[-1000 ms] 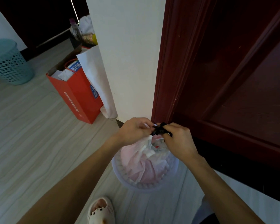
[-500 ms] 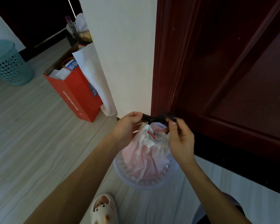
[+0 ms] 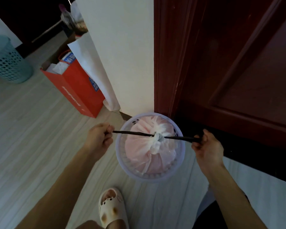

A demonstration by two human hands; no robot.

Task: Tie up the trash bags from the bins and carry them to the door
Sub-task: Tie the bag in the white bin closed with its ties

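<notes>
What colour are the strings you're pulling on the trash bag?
Black. The strings show best in the head view, pulled sideways from the bag.

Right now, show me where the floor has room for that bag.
Widest bare floor: left of the left hand, between the red paper bag, the teal basket and the forearm. A narrower strip lies between bin and slipper. Crowded: along the wall by the red paper bag, and round the bin at the door.

Trash bag point(image 3: 149, 152) in bin point(image 3: 120, 156) beside door point(image 3: 229, 63); paper bag point(image 3: 76, 90) left against wall point(image 3: 122, 47); basket point(image 3: 7, 63) far left.
</notes>
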